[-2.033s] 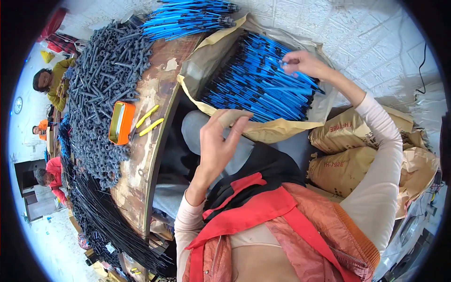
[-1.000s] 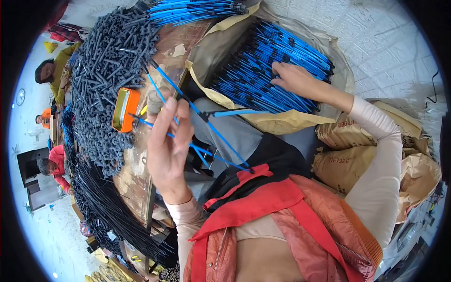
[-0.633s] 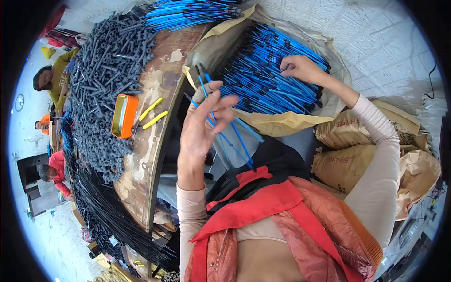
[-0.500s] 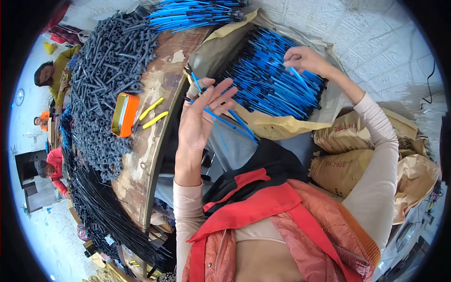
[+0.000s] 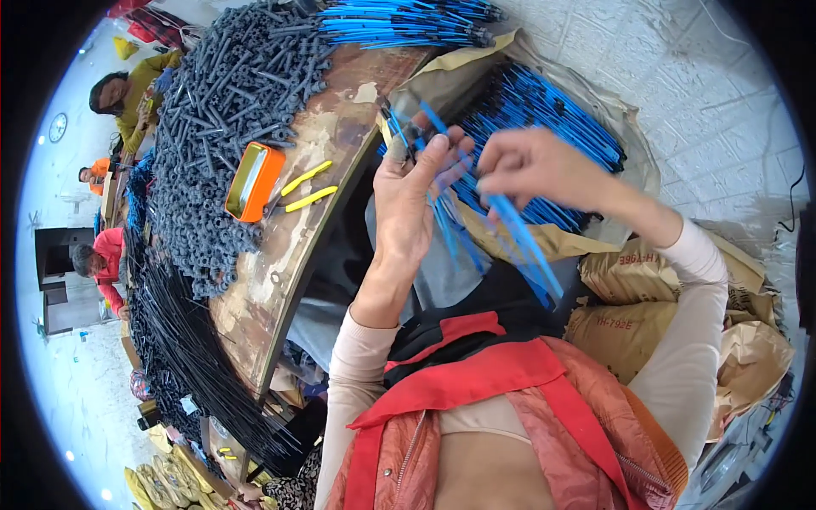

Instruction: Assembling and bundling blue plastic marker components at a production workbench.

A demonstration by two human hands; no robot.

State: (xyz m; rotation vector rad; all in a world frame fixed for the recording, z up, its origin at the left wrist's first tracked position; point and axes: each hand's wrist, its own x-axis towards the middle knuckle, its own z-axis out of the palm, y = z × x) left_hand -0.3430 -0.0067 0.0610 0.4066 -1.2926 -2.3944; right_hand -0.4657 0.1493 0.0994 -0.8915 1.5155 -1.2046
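In the head view, the left hand is raised near the table edge, palm turned up. Its fingers are bent in and hold several thin blue plastic rods with black ends, which stick out above and below the fingers. The right hand is just beside it, on the right, and is blurred. Its thumb and fingers are narrow together and hold blurred blue plastic rods, which point down; their exact number I cannot tell.

Behind the right hand, an open tan paper sack contains many blue rods with black parts, lying side by side. On the worn brown wooden table, to the left, there are an orange rectangular plastic box, a tool with two yellow handles and a large heap of dark grey plastic parts. At the far end lies a bundle of blue rods.
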